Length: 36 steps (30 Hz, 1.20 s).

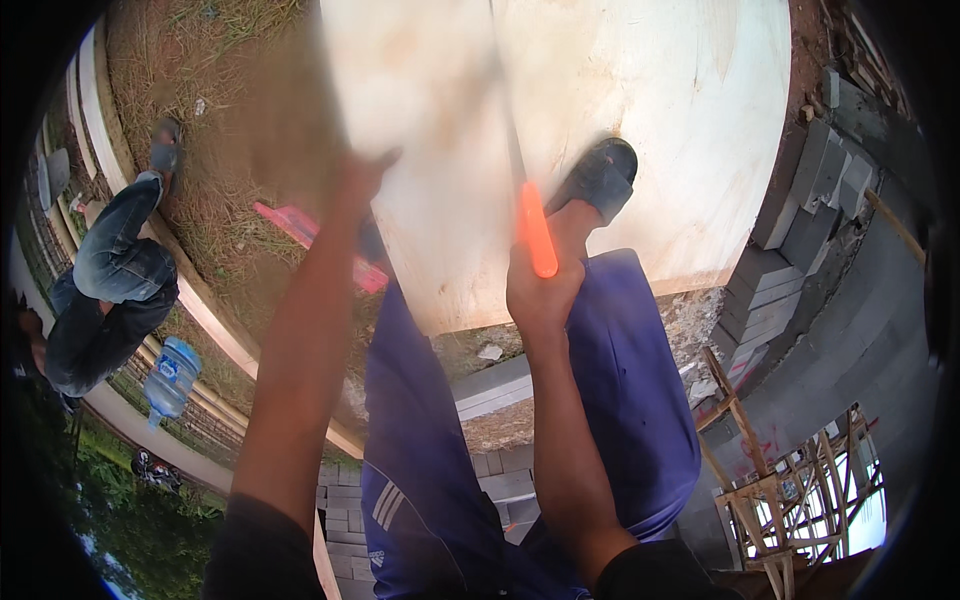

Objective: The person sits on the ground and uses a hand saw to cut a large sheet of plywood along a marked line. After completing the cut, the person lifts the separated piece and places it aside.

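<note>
My right hand point(543, 290) is closed around the orange handle of a handsaw point(537, 230). Its thin dark blade, seen nearly edge-on, points away from me over a large pale board point(690, 110). A dark line runs on from the blade toward the board's far side; where blade ends and line begins is unclear. My left hand point(368, 175) is at the board's left edge, its thumb stretched over the surface. Motion blur smears that hand, and its other fingers are hidden. My right foot, in a dark sandal point(608, 172), presses on the board.
A pinkish-red flat piece point(290, 222) lies under my left forearm. Left, beyond a long timber point(215, 320), a person in jeans point(120, 265) sits near a large water bottle point(172, 378). Grey blocks point(770, 290) are stacked at right; wooden scaffolding point(790, 510) stands lower right.
</note>
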Available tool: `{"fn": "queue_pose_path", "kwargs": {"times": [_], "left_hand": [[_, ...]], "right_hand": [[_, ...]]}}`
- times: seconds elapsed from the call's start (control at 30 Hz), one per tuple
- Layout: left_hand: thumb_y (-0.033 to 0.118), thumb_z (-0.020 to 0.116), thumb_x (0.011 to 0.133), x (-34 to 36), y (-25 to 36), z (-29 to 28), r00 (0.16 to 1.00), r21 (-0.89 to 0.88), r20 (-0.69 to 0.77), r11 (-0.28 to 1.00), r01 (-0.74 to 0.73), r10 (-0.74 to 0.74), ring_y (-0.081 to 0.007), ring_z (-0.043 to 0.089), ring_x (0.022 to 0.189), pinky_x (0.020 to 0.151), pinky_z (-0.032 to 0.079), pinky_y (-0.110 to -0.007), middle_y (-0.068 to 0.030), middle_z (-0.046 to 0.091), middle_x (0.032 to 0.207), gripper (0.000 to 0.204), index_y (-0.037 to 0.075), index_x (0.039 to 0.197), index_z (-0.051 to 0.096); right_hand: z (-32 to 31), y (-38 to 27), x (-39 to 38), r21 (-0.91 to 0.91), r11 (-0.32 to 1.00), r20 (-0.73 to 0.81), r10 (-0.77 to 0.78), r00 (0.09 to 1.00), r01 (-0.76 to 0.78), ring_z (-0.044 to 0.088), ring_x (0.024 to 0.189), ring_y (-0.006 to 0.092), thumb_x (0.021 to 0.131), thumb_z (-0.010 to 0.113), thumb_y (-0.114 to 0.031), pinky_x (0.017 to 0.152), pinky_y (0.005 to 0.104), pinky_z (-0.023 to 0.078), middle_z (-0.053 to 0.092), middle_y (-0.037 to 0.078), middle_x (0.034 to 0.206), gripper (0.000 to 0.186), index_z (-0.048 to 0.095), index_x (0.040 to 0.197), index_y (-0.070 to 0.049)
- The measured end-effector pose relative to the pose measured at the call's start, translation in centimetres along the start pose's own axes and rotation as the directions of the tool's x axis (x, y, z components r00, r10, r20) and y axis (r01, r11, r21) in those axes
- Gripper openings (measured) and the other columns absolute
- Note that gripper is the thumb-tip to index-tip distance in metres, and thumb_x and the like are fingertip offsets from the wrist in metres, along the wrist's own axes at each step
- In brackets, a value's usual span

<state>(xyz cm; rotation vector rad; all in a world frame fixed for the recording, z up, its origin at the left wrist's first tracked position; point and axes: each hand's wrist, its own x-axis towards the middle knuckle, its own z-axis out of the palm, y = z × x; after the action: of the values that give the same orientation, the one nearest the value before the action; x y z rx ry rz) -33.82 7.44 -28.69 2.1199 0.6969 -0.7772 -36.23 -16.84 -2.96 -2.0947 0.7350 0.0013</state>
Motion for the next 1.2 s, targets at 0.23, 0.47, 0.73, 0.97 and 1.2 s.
{"fn": "queue_pose_path", "kwargs": {"times": [0.23, 0.47, 0.73, 0.97, 1.2], "left_hand": [[0.034, 0.090, 0.080, 0.2, -0.8, 1.4, 0.995, -0.071, -0.022, 0.993, -0.095, 0.094, -0.0274, 0.072, 0.100, 0.087, 0.056, -0.042, -0.0180, 0.074, 0.111, 0.062, -0.006, 0.121, 0.066], [0.040, 0.090, 0.078, -1.2, 1.6, -0.7, 0.999, 0.041, 0.041, 0.999, -0.010, 0.008, -0.0292, 0.072, 0.099, 0.088, 0.055, -0.042, -0.0201, 0.074, 0.110, 0.067, -0.007, 0.119, 0.066], [0.045, 0.092, 0.074, -0.1, 1.3, 0.6, 0.999, -0.002, 0.003, 0.999, -0.046, 0.046, -0.0309, 0.072, 0.100, 0.088, 0.055, -0.043, -0.0206, 0.074, 0.111, 0.074, -0.007, 0.120, 0.066], [0.044, 0.092, 0.075, -0.1, -1.0, 0.4, 0.996, 0.123, -0.084, 0.992, 0.016, -0.005, -0.0312, 0.072, 0.102, 0.089, 0.056, -0.043, -0.0215, 0.073, 0.114, 0.074, -0.007, 0.122, 0.065], [0.034, 0.091, 0.079, 0.2, 0.0, 1.0, 0.999, 0.034, 0.032, 0.999, 0.015, -0.016, -0.0310, 0.071, 0.106, 0.092, 0.055, -0.043, -0.0211, 0.072, 0.117, 0.069, -0.007, 0.127, 0.062]], "right_hand": [[3.0, 1.3, 7.2, -0.055, 0.974, 0.132, 0.227, 0.965, -0.222, 0.050, 0.053, 0.0154, 0.083, 0.061, -0.007, 0.054, 0.0370, 0.042, 0.054, 0.012, 0.058, 0.015, 0.058, 0.073, 0.004], [-2.2, 0.5, -3.4, 0.065, 0.992, 0.009, 0.106, 0.994, -0.106, 0.054, 0.055, 0.0137, 0.083, 0.061, -0.002, 0.055, 0.0354, 0.044, 0.057, 0.009, 0.062, 0.008, 0.063, 0.085, 0.006], [3.4, 0.2, 8.0, -0.087, 0.975, 0.108, 0.215, 0.971, -0.206, 0.041, 0.054, 0.0153, 0.084, 0.060, -0.008, 0.052, 0.0380, 0.038, 0.049, 0.009, 0.056, 0.020, 0.051, 0.070, 0.003], [-3.3, 0.0, -5.9, 0.104, 0.991, -0.030, 0.088, 0.996, -0.084, 0.053, 0.051, 0.0187, 0.085, 0.061, -0.009, 0.054, 0.0369, 0.044, 0.053, 0.011, 0.056, 0.014, 0.065, 0.082, 0.004], [1.1, -0.1, 5.8, -0.157, 0.949, 0.124, 0.295, 0.947, -0.275, 0.048, 0.052, 0.0160, 0.084, 0.062, -0.007, 0.054, 0.0378, 0.044, 0.053, 0.011, 0.058, 0.012, 0.066, 0.084, 0.004]]}}
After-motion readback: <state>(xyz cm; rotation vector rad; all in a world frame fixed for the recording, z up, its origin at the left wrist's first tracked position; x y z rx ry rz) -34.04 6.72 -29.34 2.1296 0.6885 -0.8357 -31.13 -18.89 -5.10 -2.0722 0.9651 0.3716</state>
